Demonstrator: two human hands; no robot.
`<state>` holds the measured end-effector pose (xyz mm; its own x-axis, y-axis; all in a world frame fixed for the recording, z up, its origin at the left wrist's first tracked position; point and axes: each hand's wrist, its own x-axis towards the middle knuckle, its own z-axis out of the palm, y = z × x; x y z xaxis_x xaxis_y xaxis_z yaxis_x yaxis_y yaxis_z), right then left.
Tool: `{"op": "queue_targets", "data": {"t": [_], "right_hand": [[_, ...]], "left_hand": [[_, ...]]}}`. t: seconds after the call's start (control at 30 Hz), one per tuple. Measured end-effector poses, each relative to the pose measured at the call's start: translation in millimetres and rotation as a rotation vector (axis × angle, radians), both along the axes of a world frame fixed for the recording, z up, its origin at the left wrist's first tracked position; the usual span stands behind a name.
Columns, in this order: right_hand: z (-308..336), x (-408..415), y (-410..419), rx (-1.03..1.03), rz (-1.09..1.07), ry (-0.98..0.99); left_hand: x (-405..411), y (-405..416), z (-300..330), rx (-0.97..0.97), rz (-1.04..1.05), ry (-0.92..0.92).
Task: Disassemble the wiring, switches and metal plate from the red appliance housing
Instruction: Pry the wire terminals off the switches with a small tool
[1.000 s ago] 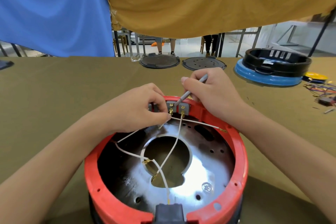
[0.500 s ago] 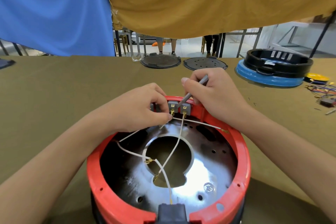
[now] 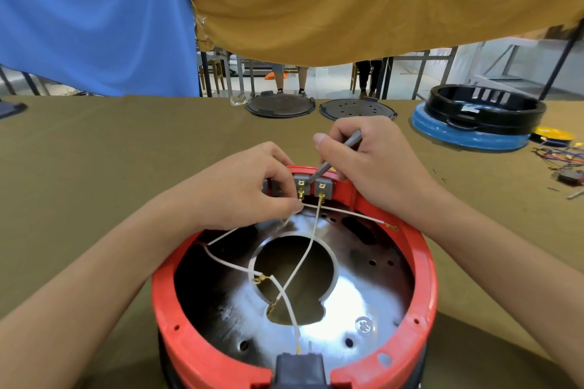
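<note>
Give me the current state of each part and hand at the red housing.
Red housing: open, interior exposed.
Metal plate: seated inside, one screw in.
Grey switches: mounted at far rim.
White wires: two plugged into switches.
Left hand: pinching a wire.
Right hand: gripping grey tool, tip between switches.

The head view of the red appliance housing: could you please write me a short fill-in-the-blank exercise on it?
1. The right hand holds a thin grey ____.
2. The left hand pinches a ____ wire.
3. The shiny metal plate sits inside the round ____ plastic housing.

Missing words: tool; white; red
</note>
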<state>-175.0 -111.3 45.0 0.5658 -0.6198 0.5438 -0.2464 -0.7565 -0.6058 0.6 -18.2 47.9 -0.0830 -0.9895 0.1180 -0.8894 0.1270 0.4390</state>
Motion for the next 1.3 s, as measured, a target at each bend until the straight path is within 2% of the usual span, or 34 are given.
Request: {"op": "queue_targets", "data": {"t": [0.37, 0.53, 0.67, 0.83, 1.2, 1.3], "right_hand": [[-0.2, 1.2, -2.2, 0.053, 0.010, 0.018], [-1.0, 0.6, -6.9, 0.186, 0.022, -0.033], [-1.3, 0.0, -1.3, -0.014, 0.001, 0.019], [1.1, 1.1, 4.9, -0.127, 0.014, 0.075], [6.9, 5.9, -13.8, 0.204, 0.023, 0.019], [5.4, 6.9, -13.5, 0.229, 0.005, 0.000]], "left_hand": [[0.5, -2.9, -2.9, -0.056, 0.022, -0.059], [0.5, -3.5, -2.7, -0.059, 0.014, -0.063], [1.5, -3.1, -3.7, -0.066, 0.007, -0.057], [2.1, -3.8, -4.1, -0.068, 0.004, -0.066], [1.3, -3.9, -4.2, -0.065, 0.000, -0.059], [1.5, -3.7, -3.7, -0.063, 0.006, -0.056]]}}
